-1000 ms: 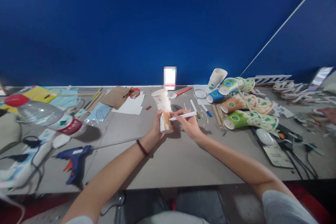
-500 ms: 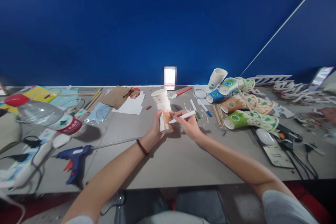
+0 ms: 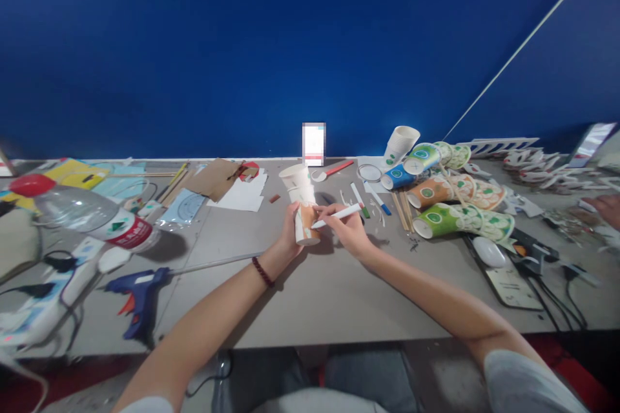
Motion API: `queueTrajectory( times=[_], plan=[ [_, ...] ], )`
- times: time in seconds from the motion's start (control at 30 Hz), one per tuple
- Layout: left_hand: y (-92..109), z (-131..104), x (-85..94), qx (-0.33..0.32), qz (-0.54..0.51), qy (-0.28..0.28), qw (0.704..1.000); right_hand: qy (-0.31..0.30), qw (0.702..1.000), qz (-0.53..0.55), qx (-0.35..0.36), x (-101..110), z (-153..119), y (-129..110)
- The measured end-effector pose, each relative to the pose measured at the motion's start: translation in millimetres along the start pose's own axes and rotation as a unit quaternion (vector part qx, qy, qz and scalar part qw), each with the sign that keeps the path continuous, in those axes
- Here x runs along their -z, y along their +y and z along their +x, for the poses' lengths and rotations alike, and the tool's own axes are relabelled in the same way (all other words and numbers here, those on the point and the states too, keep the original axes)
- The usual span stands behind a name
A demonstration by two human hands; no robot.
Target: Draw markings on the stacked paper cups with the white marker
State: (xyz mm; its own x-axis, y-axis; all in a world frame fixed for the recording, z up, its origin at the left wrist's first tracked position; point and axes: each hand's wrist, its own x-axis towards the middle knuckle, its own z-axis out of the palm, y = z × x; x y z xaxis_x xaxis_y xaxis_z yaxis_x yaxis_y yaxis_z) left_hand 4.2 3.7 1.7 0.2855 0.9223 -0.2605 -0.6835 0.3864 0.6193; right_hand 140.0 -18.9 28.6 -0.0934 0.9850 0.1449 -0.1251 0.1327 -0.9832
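My left hand [image 3: 291, 230] is wrapped round the left side of a paper cup piece [image 3: 307, 222], orange and white at its lower end, with white cups [image 3: 296, 177] joined above it. The whole piece tilts slightly to the left. In my right hand [image 3: 345, 226] is a white marker pen [image 3: 343, 211], pinched between the fingers. Its tip rests at the orange side of the cup, though whether it touches cannot be made out. Beyond my right hand lie a green-ended marker [image 3: 360, 199] and a blue-ended marker [image 3: 380, 200].
A blue glue gun [image 3: 140, 293], a tipped plastic bottle [image 3: 97, 213] and a power strip [image 3: 48, 293] lie on the left. Rows of printed paper cups [image 3: 438, 221] occupy the right. A lit phone screen [image 3: 314, 143] stands against the wall. Another person's hand [image 3: 608, 208] shows far right.
My hands, the cup and the marker stay almost in the same place. At the far right, the other person's hand has shifted slightly.
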Motion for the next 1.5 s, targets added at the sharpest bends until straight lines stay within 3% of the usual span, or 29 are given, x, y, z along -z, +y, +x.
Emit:
queueTrajectory(
  times=[0.2, 0.43, 0.67, 0.87, 1.07, 1.33, 1.5],
  plan=[
    [0.8, -0.3, 0.0, 0.036, -0.005, 0.013, 0.999, -0.027, 1.0, -0.01, -0.002, 0.7, -1.4, 0.1],
    [1.4, -2.6, -5.8, -0.011, 0.002, 0.032, 0.999, 0.004, 1.0, -0.007, 0.001, -1.0, -1.2, -1.1],
    [0.5, -0.4, -0.7, 0.031, 0.007, 0.021, 0.999, -0.027, 1.0, -0.013, -0.004, 0.7, -2.5, 0.4],
    [-0.4, 0.3, -0.7, -0.008, -0.002, 0.018, 1.0, -0.005, 1.0, -0.01, 0.006, 0.4, -1.7, 0.1],
    [0.6, 0.4, -1.0, 0.03, 0.003, 0.019, 0.999, -0.021, 1.0, -0.009, -0.002, 1.7, -2.3, 0.1],
    [-0.4, 0.0, -3.1, -0.014, -0.005, 0.029, 0.999, -0.005, 1.0, -0.011, 0.005, -0.5, -2.4, 1.1],
    [0.1, 0.2, -1.1, 0.026, -0.004, 0.016, 1.0, -0.013, 1.0, -0.017, -0.002, 0.5, -1.9, 2.2]
  ],
)
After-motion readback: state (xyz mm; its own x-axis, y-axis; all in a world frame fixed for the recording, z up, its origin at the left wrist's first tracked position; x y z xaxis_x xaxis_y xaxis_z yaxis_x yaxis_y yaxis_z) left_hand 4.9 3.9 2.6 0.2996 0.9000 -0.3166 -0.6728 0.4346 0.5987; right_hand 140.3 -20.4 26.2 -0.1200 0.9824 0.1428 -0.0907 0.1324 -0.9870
